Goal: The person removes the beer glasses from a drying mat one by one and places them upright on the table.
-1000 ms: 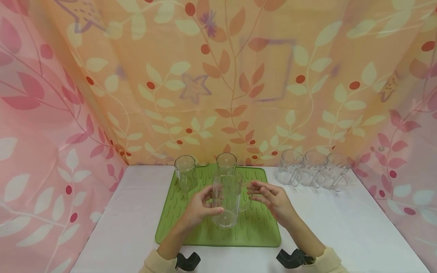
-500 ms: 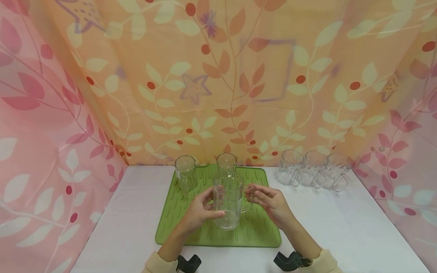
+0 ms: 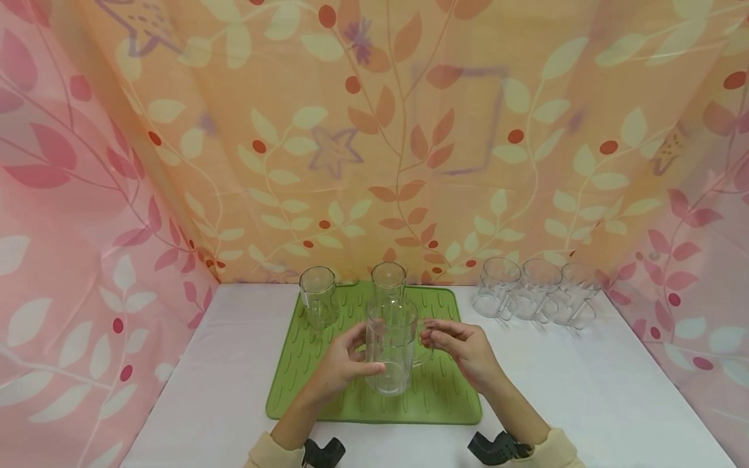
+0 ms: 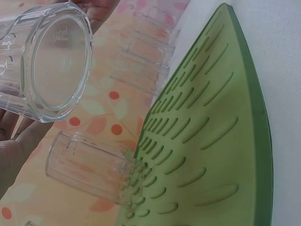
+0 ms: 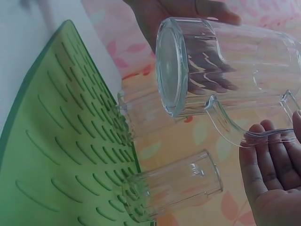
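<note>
Two hands hold a clear mug above the green mat

A clear glass mug (image 3: 391, 351) is held mouth up over the middle of the green mat (image 3: 409, 408), its base (image 4: 61, 66) off the mat in both wrist views. The left hand (image 3: 345, 361) grips the mug's body from the side, thumb toward the near edge. The right hand (image 3: 465, 348) holds the handle (image 5: 228, 127) with bent fingers, on the side toward the mat's right edge.

One clear glass (image 3: 318, 302) stands by the mat's far-left corner; a second glass (image 3: 389, 276) stands near the middle of its far edge, partly behind the held mug in the head view. On the white surface (image 3: 585, 396), toward its far-right corner, a left mug (image 3: 494, 289), a middle mug (image 3: 535, 292) and a right mug (image 3: 576, 296) stand in a close row. Whether these touch is hard to tell.
</note>
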Tool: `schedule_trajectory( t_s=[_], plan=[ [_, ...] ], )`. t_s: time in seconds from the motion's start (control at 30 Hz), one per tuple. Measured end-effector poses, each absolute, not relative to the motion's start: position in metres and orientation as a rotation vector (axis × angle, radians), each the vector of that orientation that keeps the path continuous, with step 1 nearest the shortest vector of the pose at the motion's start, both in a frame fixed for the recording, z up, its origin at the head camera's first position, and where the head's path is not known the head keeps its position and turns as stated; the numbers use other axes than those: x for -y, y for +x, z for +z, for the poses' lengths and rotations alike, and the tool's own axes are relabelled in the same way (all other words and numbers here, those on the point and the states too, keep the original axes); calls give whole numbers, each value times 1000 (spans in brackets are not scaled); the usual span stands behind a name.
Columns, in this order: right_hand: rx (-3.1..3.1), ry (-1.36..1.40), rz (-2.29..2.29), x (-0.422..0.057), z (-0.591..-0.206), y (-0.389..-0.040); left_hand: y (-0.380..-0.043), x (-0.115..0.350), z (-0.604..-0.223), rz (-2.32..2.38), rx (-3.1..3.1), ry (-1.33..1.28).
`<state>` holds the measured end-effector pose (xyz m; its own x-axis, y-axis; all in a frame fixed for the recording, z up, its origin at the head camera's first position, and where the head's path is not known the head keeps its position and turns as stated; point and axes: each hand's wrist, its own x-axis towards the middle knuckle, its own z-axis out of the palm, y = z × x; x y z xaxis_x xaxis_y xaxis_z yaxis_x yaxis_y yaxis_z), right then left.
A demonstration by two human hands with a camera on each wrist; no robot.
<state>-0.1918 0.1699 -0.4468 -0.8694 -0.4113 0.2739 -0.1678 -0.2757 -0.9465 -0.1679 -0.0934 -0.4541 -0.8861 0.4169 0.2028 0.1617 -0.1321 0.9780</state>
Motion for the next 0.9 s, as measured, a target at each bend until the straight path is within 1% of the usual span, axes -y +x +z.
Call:
schedule_trajectory(
  t_s=[0.67, 0.9],
  plan=[
    [-1910, -762, -2182, -174, -445, -193, -167, 93, -454, 2127, -1950, 634],
    [-1934, -756, -2181, -176, -446, -193, -169, 92, -456, 2132, -1920, 662]
  ],
)
